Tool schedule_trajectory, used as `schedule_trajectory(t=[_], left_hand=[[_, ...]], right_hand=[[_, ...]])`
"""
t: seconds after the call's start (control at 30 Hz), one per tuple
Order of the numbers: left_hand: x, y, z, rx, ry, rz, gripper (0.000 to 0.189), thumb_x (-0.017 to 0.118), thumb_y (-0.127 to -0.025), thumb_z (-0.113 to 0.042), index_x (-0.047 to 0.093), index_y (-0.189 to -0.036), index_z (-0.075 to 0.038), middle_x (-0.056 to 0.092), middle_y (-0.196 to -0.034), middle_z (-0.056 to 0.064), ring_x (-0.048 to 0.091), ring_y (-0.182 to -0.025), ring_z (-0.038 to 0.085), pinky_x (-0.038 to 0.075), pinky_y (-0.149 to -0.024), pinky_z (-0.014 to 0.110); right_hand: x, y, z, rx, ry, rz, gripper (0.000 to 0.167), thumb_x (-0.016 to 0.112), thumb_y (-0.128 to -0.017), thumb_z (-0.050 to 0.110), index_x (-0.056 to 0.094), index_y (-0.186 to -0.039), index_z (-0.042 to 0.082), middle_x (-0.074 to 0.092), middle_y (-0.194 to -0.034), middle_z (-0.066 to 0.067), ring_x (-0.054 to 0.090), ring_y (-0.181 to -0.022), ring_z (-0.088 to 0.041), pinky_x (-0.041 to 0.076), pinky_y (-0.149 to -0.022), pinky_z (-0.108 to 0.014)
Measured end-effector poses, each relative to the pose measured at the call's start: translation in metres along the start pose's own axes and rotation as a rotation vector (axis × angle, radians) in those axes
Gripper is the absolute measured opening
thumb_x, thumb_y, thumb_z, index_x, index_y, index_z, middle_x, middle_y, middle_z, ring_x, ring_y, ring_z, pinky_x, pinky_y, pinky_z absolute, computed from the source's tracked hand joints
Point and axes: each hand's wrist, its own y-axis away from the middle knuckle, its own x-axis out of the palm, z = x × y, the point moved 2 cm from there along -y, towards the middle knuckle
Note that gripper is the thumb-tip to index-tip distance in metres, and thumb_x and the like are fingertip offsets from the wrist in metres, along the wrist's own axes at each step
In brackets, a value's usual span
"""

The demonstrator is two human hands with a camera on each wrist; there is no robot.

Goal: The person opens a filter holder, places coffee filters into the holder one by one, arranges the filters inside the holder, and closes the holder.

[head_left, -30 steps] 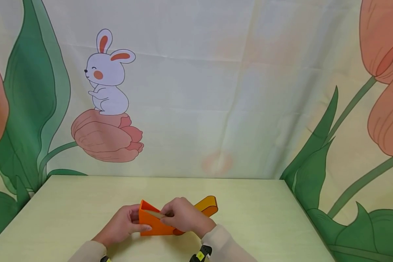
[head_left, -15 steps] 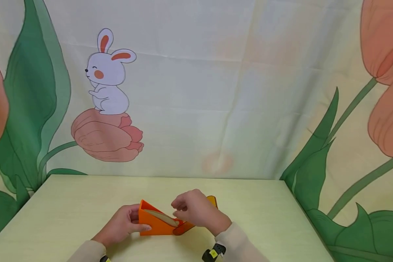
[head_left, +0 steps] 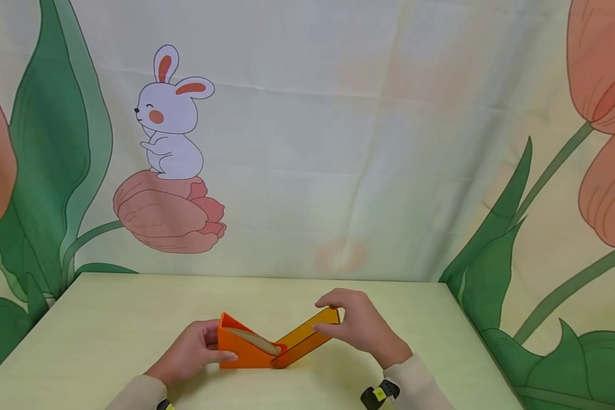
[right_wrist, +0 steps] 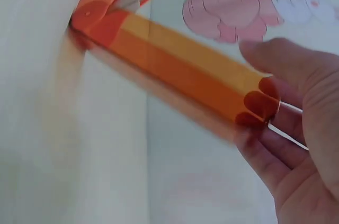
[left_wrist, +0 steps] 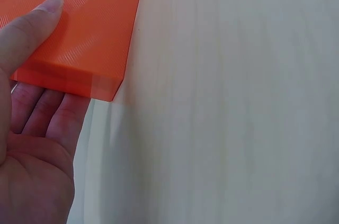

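An orange hinged case (head_left: 246, 347), wedge-shaped, stands on the table with its mouth exposed. Inside it lies a long, flat beige thing (head_left: 256, 341) whose kind I cannot tell. My left hand (head_left: 195, 347) grips the closed end of the case, thumb on the near face and fingers behind. In the left wrist view that thumb (left_wrist: 37, 23) rests on the ribbed orange surface. The lid (head_left: 307, 339), striped yellow and orange with scalloped red tips, slants up to the right. My right hand (head_left: 359, 322) curves round its free end; the right wrist view has finger and thumb on either side.
The pale table (head_left: 148, 302) reaches back to a hanging cloth (head_left: 287, 142) printed with tulips and a white rabbit (head_left: 169, 131). A black strap with a yellow mark (head_left: 380, 394) is on my right wrist.
My right hand has let go of the beige thing inside the case and moved right to the lid's free end. The left hand and case have stayed put.
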Motion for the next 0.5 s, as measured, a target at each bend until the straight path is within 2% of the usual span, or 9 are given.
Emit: schedule_trajectory(t=[0.2,0.3,0.4,0.5], left_hand=[[-0.001,0.0,0.0,-0.01,-0.006,-0.01,0.058,0.088,-0.081,-0.023,0.065,-0.131,-0.004,0.075,-0.121,0.01,0.073,-0.106,0.023,0.061,-0.09,0.026],[0.0,0.0,-0.001,-0.011,0.002,-0.008,0.058,0.088,-0.081,-0.022,0.065,-0.131,-0.003,0.075,-0.121,0.011,0.074,-0.106,0.023,0.061,-0.09,0.027],[0.0,0.0,-0.001,-0.012,0.004,-0.005,0.058,0.088,-0.081,-0.022,0.066,-0.131,-0.003,0.075,-0.121,0.011,0.074,-0.106,0.023,0.061,-0.09,0.026],[0.0,-0.001,0.0,-0.012,0.001,-0.005,0.058,0.088,-0.081,-0.023,0.066,-0.13,-0.003,0.075,-0.12,0.011,0.074,-0.106,0.023,0.061,-0.09,0.026]], right_hand=[[0.001,0.015,-0.029,0.163,-0.298,0.022,0.047,0.09,-0.079,0.034,0.074,-0.12,0.018,0.076,-0.112,0.003,0.073,-0.097,-0.015,0.062,-0.093,-0.037],[0.006,0.02,-0.04,0.239,-0.42,0.019,0.052,0.09,-0.079,0.036,0.072,-0.124,0.016,0.075,-0.116,-0.003,0.074,-0.1,-0.019,0.062,-0.092,-0.033],[0.014,0.023,-0.048,0.276,-0.52,0.015,0.053,0.09,-0.079,0.033,0.072,-0.125,0.013,0.075,-0.118,-0.008,0.074,-0.102,-0.021,0.061,-0.09,-0.027],[0.019,0.025,-0.053,0.285,-0.622,0.015,0.051,0.09,-0.079,0.025,0.071,-0.125,0.01,0.074,-0.12,-0.012,0.074,-0.104,-0.025,0.062,-0.089,-0.027]])
